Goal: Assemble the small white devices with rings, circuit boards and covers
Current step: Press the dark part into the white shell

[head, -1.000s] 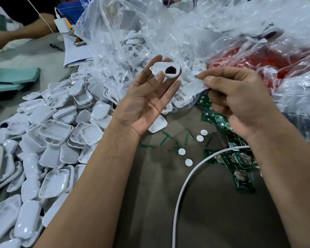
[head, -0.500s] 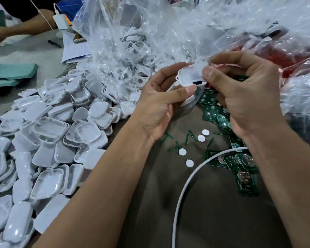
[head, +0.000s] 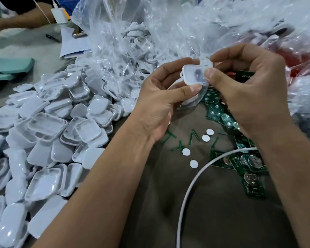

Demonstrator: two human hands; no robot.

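A small white device (head: 195, 75) is held up above the brown table between both hands. My left hand (head: 159, 101) holds it from below with thumb and curled fingers. My right hand (head: 247, 93) pinches its right edge, thumb on the translucent cover, through which something dark shows. A big heap of white covers (head: 61, 126) lies at the left. Green circuit boards (head: 247, 163) with coin cells lie at the right, partly under my right hand. Small white round discs (head: 193, 163) and green strips (head: 191, 136) are scattered between my wrists.
Clear plastic bags (head: 132, 38) with more white parts fill the back; something red shows through at the right (head: 301, 56). A white cable (head: 191, 187) curves over the table under my right forearm. Another person's arm (head: 20, 24), a charger and papers are at the far left.
My right hand brought a white cover onto the white base in my left hand. Both hands now grip the joined piece, and the dark inside shows only through the cover.
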